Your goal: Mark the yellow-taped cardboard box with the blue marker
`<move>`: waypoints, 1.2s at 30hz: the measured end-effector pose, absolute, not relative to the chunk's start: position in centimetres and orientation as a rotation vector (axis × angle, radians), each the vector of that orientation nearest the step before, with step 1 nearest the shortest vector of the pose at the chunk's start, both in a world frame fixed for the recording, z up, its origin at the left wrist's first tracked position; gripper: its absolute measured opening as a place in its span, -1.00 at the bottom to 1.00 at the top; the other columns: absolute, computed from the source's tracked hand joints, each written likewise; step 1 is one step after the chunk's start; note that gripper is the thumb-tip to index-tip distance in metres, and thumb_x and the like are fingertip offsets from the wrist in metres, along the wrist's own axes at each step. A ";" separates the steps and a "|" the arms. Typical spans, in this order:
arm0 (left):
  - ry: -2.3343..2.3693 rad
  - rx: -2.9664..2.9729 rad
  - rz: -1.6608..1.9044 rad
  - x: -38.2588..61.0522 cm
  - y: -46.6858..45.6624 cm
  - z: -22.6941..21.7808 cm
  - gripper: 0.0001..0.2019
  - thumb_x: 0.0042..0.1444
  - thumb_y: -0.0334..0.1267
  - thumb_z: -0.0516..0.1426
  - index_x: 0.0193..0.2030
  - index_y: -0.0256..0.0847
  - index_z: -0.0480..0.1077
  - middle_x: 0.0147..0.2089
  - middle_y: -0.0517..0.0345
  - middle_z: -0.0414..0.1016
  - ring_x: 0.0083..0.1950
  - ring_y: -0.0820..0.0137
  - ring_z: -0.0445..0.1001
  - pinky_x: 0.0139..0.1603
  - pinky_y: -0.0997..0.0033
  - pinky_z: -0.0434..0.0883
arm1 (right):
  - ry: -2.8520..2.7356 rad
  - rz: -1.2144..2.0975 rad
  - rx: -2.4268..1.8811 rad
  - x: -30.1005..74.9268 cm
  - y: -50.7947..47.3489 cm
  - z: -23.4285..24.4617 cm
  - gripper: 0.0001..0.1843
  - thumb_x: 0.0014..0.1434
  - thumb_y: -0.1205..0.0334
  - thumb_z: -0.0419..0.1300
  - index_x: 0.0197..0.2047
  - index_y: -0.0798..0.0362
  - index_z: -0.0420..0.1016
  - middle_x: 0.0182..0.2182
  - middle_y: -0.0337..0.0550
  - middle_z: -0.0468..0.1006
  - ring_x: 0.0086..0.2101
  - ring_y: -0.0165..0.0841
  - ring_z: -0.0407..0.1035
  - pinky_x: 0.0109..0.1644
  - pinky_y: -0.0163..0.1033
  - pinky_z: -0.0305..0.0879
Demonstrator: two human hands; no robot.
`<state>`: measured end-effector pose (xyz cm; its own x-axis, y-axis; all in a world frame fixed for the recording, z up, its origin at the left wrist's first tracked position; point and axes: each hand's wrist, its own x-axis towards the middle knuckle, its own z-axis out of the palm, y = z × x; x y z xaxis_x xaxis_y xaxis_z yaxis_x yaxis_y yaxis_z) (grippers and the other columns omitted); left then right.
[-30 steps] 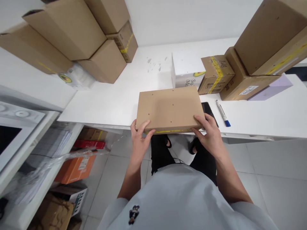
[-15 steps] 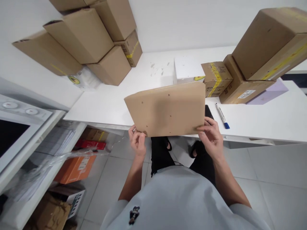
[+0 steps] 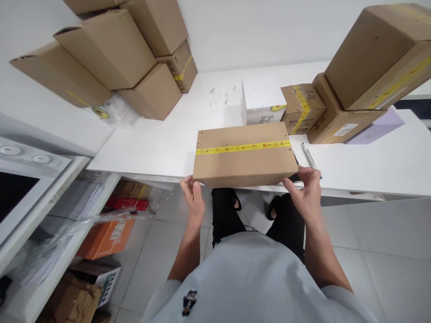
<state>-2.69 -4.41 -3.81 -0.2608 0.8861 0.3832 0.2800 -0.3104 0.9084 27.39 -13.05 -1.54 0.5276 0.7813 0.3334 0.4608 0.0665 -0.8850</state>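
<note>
A brown cardboard box (image 3: 242,166) with a printed yellow tape strip along its top lies at the front edge of the white table (image 3: 155,148). My left hand (image 3: 193,199) grips its near left corner, thumb on the near side. At the near right corner my right hand (image 3: 305,193) holds it, with the thumb in front and the fingers partly hidden behind. A white marker (image 3: 308,155) lies right of the box, its blue cap mostly covered by my right hand. Something black shows between the box and that hand, too hidden to name.
Behind the box stand a white box (image 3: 263,96) and a small taped carton (image 3: 303,107). Larger cartons (image 3: 373,63) are stacked at the right, with a lilac box (image 3: 377,128) below. More cartons (image 3: 107,49) pile up at the left wall. An orange box (image 3: 107,237) sits by the left shelf.
The box has turned in my hands: its plain brown face showed before, and its taped face now points up. My right hand has shifted slightly right, over the marker's cap.
</note>
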 end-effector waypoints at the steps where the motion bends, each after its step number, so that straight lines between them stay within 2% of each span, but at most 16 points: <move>1: 1.397 1.544 1.609 -2.6 -4.3 -3.3 -0.49 0.28 0.24 0.01 0.15 -0.08 0.27 0.13 -0.07 0.41 0.16 0.26 0.45 0.14 0.20 0.44 | -1.141 0.284 -1.579 27.4 -13.1 -0.9 -0.37 0.07 -0.05 0.39 0.11 -0.09 0.24 0.13 0.02 0.48 0.11 -0.13 0.46 0.20 0.14 0.38; 4: 1.271 1.850 1.538 -2.1 -4.1 -1.3 -0.41 0.27 0.23 0.05 0.33 0.03 0.17 0.36 -0.08 0.14 0.44 0.15 0.15 0.36 0.06 0.28 | -1.385 0.180 -1.604 27.2 -13.0 1.3 -0.24 0.14 -0.06 0.34 0.32 -0.15 0.16 0.22 0.03 0.41 0.18 -0.08 0.41 0.21 0.13 0.41; 7: 1.310 2.108 1.431 -1.4 -3.8 0.6 -0.47 0.16 0.19 0.20 0.23 0.11 0.36 0.39 0.00 -0.05 0.50 0.03 -0.02 0.38 -0.05 0.27 | -1.609 0.128 -1.667 27.1 -12.6 3.2 -0.32 0.23 -0.07 0.25 0.37 -0.23 0.20 0.16 0.00 0.45 0.15 -0.05 0.42 0.16 0.13 0.45; 10: 1.423 2.151 1.361 -0.6 -3.7 1.7 -0.53 0.10 0.16 0.27 0.10 0.06 0.49 0.34 0.00 -0.07 0.47 0.00 0.00 0.35 -0.04 0.31 | -1.675 0.095 -1.740 27.2 -11.8 4.0 -0.39 0.25 -0.11 0.22 0.33 -0.25 0.30 0.03 0.00 0.49 0.03 -0.05 0.47 0.06 0.11 0.49; 15: 1.514 2.178 1.286 0.0 -3.7 2.0 -0.56 0.09 0.11 0.29 0.04 -0.03 0.52 0.27 -0.02 -0.04 0.41 0.04 0.08 0.28 0.04 0.40 | -1.682 0.044 -1.835 27.2 -11.1 4.4 -0.46 0.24 -0.15 0.20 0.25 -0.22 0.41 -0.07 0.01 0.46 -0.10 -0.09 0.48 -0.07 0.06 0.52; 19: 1.549 2.227 1.295 0.2 -3.6 1.7 -0.61 0.13 0.05 0.28 0.05 -0.03 0.51 0.28 -0.02 -0.03 0.39 0.07 0.12 0.25 0.07 0.42 | -1.694 0.052 -1.881 26.7 -11.0 4.9 -0.47 0.26 -0.08 0.21 0.26 -0.20 0.40 -0.05 0.02 0.46 -0.09 -0.09 0.47 -0.08 0.06 0.52; 25: 1.594 2.228 1.357 0.6 -3.5 1.3 -0.62 0.14 -0.03 0.30 0.08 -0.03 0.51 0.31 -0.06 -0.01 0.40 0.06 0.14 0.21 0.08 0.44 | -1.653 0.195 -1.710 27.4 -10.9 4.5 -0.47 0.27 -0.02 0.20 0.29 -0.19 0.37 0.06 0.01 0.46 0.05 -0.12 0.43 0.08 0.06 0.47; 28: 1.615 2.227 1.324 0.7 -3.4 1.1 -0.63 0.16 -0.04 0.28 0.10 -0.02 0.52 0.31 -0.07 0.00 0.41 0.04 0.13 0.21 0.05 0.45 | -1.426 0.285 -1.634 30.5 -10.3 2.7 -0.46 0.28 -0.05 0.15 0.30 -0.18 0.34 0.09 -0.05 0.49 -0.04 -0.22 0.48 0.05 0.01 0.48; 32: 1.523 2.265 1.440 0.9 -3.2 0.7 -0.60 0.20 0.02 0.24 0.11 -0.05 0.51 0.30 -0.08 0.01 0.42 0.05 0.12 0.25 0.04 0.43 | -1.005 0.062 -2.084 35.9 -8.8 -0.3 -0.51 0.24 -0.02 0.12 0.15 0.02 0.49 -0.01 0.09 0.49 -0.21 -0.22 0.46 0.02 0.05 0.42; 36: 1.471 2.264 1.461 1.5 -3.3 0.6 -0.59 0.22 0.03 0.21 0.14 -0.07 0.51 0.32 -0.08 -0.01 0.43 0.06 0.13 0.31 0.04 0.38 | -1.072 0.150 -2.560 38.3 -7.5 -1.9 -0.38 0.21 0.07 0.14 0.31 0.09 0.38 0.03 0.28 0.41 -0.06 0.00 0.38 0.04 0.09 0.31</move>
<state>1.46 -3.29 0.61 0.0886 0.7400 0.6667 0.6717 -0.5387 0.5086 38.31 -7.53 -1.89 0.7067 0.7064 0.0406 0.6681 -0.6473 -0.3670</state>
